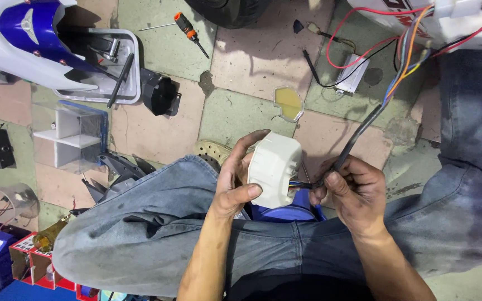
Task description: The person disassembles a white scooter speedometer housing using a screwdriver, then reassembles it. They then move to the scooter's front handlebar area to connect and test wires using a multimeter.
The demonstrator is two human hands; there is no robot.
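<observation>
The left hand (234, 184) is wrapped around a white ribbed plastic housing (274, 168), thumb pressed on its near face and fingers curled over the far rim, holding it up above the person's lap. Just beside it, the right hand (353, 192) is pinched shut on a black sheathed cable (358, 136), thumb and forefinger squeezing it right where it enters the housing (a few coloured strands peek out at that joint). From there the cable climbs away toward the far right corner of the tiled floor (241, 114), where the sheath ends and the coloured wires (405, 56) fan out, orange, blue, yellow and red, up to a white vehicle body panel (464, 19). Under both hands lie the person's knees in faded jeans (157, 223), with a blue tub (285, 212) showing between them. Farther out on the floor, near the far edge, a small silver box (353, 74) sits tangled in red and black leads, and an orange-handled screwdriver (191, 33) lies well apart to its left. Toward the far left corner stands a white and blue fairing (26, 39) over a grey tray (115, 78), with a clear plastic organiser (71, 136) just below it along the left edge.
</observation>
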